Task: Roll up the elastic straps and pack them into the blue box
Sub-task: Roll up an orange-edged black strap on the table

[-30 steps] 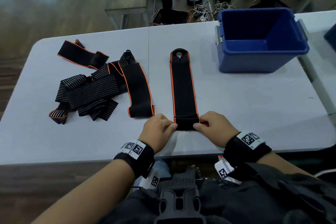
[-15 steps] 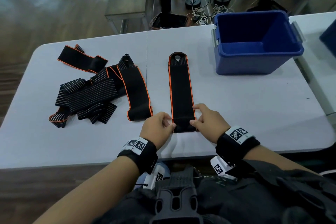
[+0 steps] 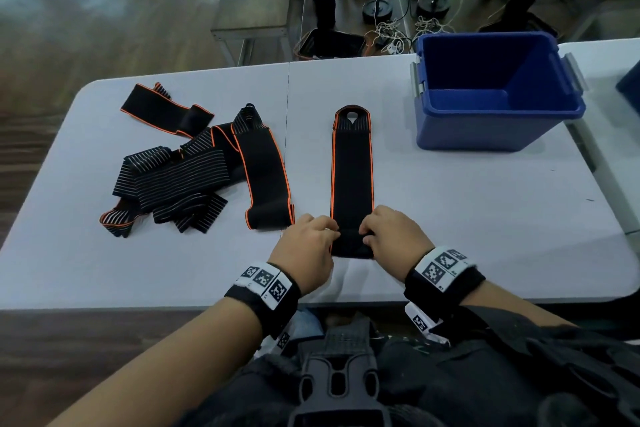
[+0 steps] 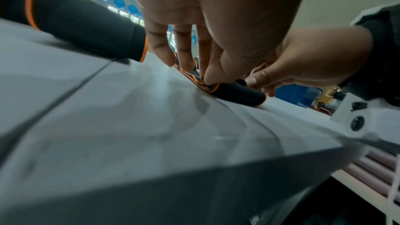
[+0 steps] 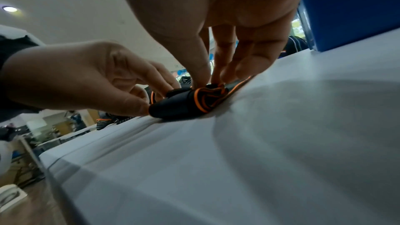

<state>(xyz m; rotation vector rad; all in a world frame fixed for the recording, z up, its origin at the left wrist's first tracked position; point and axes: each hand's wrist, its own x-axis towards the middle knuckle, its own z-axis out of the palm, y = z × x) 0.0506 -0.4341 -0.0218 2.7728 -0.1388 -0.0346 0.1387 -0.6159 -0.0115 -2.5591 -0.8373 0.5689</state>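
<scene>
White bench (image 3: 450,218), seam down the middle, second white bench edge at far right. Beyond it wood floor, a grey metal table (image 3: 256,0), seated people with cables and round stool bases.

Blue box (image 3: 498,94) stood far right on bench, grey latches on both sides; nothing seen inside.

Strap (image 3: 351,177), black with orange edging, lay stretched flat from near edge toward far side, looped end farthest away. Near end already turned over into a short, tight roll (image 5: 186,102), orange edges spiralled at its end in right wrist view. Left hand (image 3: 306,253) at left end of roll, thumb and fingers curled and pinching it. Right hand (image 3: 394,241) at right end, fingertips (image 5: 223,74) pressed down on top of roll, thumb behind it, likewise gripping. Hands close together, roll between them, resting on bench near its front edge.

Pile of straps (image 3: 180,177) lay loose and overlapping on left half, some striped white, some orange-edged; nearest one just left of left hand. Box well apart from hands, right and far.
</scene>
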